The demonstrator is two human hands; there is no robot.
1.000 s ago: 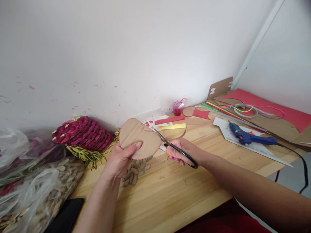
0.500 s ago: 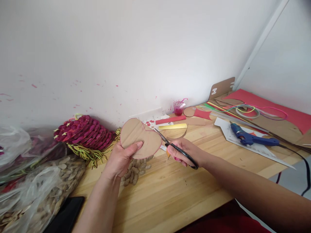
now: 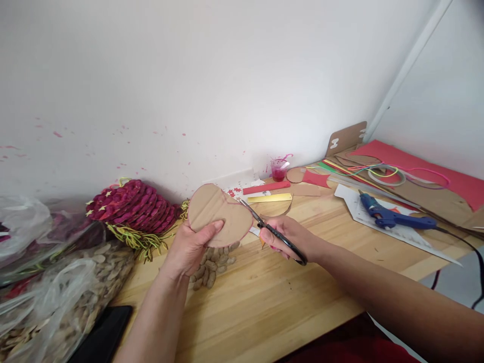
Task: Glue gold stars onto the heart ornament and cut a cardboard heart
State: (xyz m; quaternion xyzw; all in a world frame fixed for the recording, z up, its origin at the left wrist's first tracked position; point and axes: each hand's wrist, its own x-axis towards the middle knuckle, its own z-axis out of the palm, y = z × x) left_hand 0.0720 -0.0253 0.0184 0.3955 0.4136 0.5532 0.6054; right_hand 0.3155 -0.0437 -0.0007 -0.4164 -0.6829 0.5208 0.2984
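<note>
My left hand [image 3: 194, 247] pinches the lower left edge of a rounded cardboard piece [image 3: 223, 214], thumb on top. The cardboard is brown, pinched in at its upper side, with a purplish line along part of its rim. In my right hand [image 3: 285, 237] is a pair of black-handled scissors [image 3: 282, 239], the blades pointing up and left at the cardboard's right edge. The blades look nearly closed; whether they touch the cardboard I cannot tell. Beneath the cardboard lies a small heap of unshelled peanuts [image 3: 212, 267] on the wooden table [image 3: 264, 302].
Left are a purple decorated stack [image 3: 139, 206] with yellow fringe, a plastic bag of peanut shells [image 3: 83, 287] and a black phone-like slab [image 3: 104, 333]. Behind stand red and gold strips [image 3: 268, 197] and a paint cup [image 3: 279, 170]. Right, a blue glue gun [image 3: 393, 217] trails its cord.
Both hands, the cardboard and the scissors stay almost in place. The scissor blades look slightly closer together than before. The view has shifted a little.
</note>
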